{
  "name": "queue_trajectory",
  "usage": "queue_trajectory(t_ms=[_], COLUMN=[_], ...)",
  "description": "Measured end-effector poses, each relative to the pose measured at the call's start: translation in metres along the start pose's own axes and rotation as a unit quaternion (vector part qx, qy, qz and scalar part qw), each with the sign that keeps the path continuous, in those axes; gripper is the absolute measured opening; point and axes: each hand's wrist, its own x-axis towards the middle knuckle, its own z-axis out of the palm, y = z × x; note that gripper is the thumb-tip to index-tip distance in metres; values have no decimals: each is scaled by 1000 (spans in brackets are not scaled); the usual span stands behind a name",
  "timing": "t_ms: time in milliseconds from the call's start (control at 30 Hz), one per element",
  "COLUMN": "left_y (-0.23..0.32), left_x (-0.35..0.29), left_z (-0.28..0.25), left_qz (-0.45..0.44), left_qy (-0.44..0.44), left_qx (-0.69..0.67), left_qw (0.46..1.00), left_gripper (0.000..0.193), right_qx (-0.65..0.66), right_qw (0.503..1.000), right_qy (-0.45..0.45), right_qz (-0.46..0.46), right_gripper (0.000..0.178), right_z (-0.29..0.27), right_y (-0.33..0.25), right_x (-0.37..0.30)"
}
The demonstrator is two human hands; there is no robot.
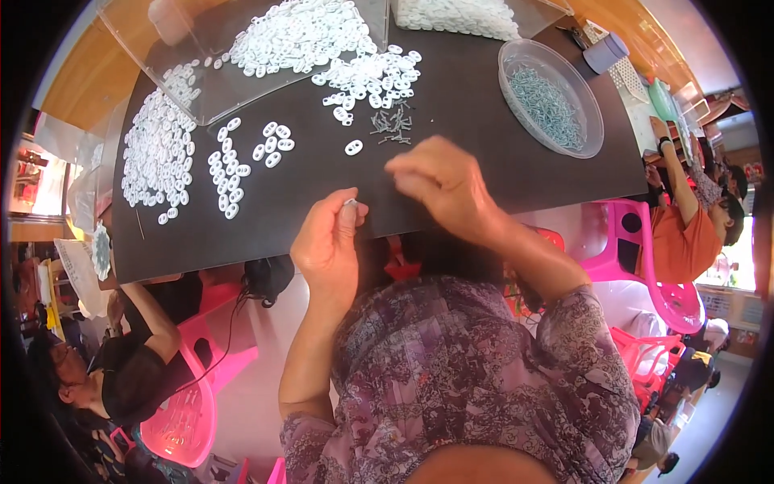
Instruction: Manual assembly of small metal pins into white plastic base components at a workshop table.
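One small white piece (350, 202) sits pinched between the thumb and fingers of the left hand (326, 238), below and left of the small screw heap (391, 123) — held at the fingertips, probably to leave its face open to the other hand. The right hand (443, 181) is below and right of the heap, fingers curled toward the thumb; blur hides whether it grips anything. A lone white oval (353, 148) lies just left of the heap, and loose white ovals (377, 74) spread right above it, seemingly for easy reach. Farther left of the heap, a cluster (271, 145) and a column (231, 169) of ovals stand apart — perhaps to separate them from the bulk pile (157, 149) beyond. Well right of the heap, a round tub (594, 133) confines many more screws (540, 103), likely against scattering.
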Motion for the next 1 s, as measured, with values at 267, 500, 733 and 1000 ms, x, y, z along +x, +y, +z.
queue_trajectory(t_ms=[267, 500, 733, 1000], left_y=[-7, -11, -12, -13], left_x=[1, 4, 4, 2], left_z=[-2, -3, 0, -3], left_qz=[-86, -105, -95, -103], left_qy=[-14, -19, -14, -28], left_qx=[-162, -201, -168, -172], left_qw=[983, 974, 981, 979], left_gripper=[18, 17, 17, 18], right_qx=[-194, -227, -208, -221], right_qw=[976, 968, 974, 968], right_qy=[73, 78, 46, 25], right_qz=[-70, -69, -79, -119], right_gripper=[14, 13, 8, 12], right_z=[-2, -3, 3, 5], right_y=[45, 43, 43, 51], right_x=[14, 14, 15, 25])
